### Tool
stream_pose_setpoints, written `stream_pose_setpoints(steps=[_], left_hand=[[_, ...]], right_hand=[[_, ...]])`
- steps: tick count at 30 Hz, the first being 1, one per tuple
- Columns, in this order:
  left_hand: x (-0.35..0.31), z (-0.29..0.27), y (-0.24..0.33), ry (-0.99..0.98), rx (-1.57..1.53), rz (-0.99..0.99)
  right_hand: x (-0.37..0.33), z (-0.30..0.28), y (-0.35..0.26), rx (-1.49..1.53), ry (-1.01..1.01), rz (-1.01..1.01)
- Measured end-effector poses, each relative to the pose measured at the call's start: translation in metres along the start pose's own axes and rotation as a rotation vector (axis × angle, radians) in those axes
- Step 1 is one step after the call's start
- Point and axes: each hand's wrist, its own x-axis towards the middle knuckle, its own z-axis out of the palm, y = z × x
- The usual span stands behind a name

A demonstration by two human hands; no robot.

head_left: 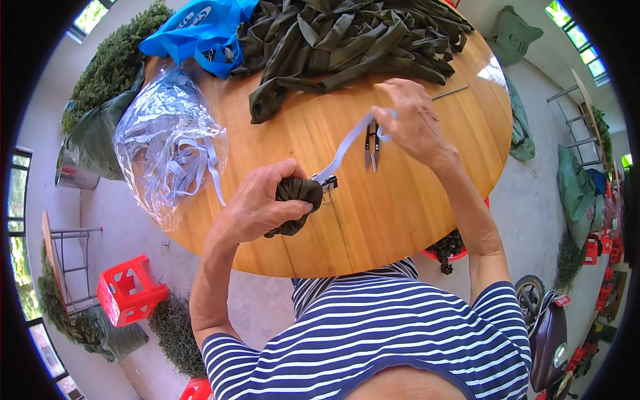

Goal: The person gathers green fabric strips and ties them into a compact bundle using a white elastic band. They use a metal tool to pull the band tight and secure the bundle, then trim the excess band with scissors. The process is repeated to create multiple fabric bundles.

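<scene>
My left hand [257, 203] is closed around a bunched dark olive fabric tube [293, 200] near the front of the table. A small metal clip [329, 183] sits at the tube's right end. From there a white elastic band [341, 153] stretches up and right to my right hand [415, 120], whose fingers pinch its far end. Black-handled thread snips [371, 148] lie on the table just below my right fingers. Several olive fabric strips [347, 40] are heaped at the far side.
A clear plastic bag [167, 113] with white elastic [190, 167] lies at the table's left. Behind it is a blue bag [200, 33]. A thin rod [450, 93] rests on the round wooden table [427, 213]. A red stool [131, 290] stands on the floor at left.
</scene>
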Motion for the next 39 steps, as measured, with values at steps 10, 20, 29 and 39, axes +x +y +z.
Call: stream_pose_setpoints(steps=[10,20,29,39], left_hand=[[-0.001,-0.003,0.006,0.079,-0.052,0.079],[0.009,0.015,0.002,0.279,0.23,0.42],[0.015,0.01,-0.014,0.351,0.215,0.24],[0.03,0.036,0.002,0.445,0.442,0.501]], right_hand=[[-0.017,0.014,-0.049,0.337,-0.461,-0.265],[-0.018,0.006,-0.094,0.03,-0.333,-0.301],[-0.01,0.02,-0.044,-0.051,-0.014,-0.01],[-0.022,0.01,-0.081,-0.279,-0.15,-0.152]])
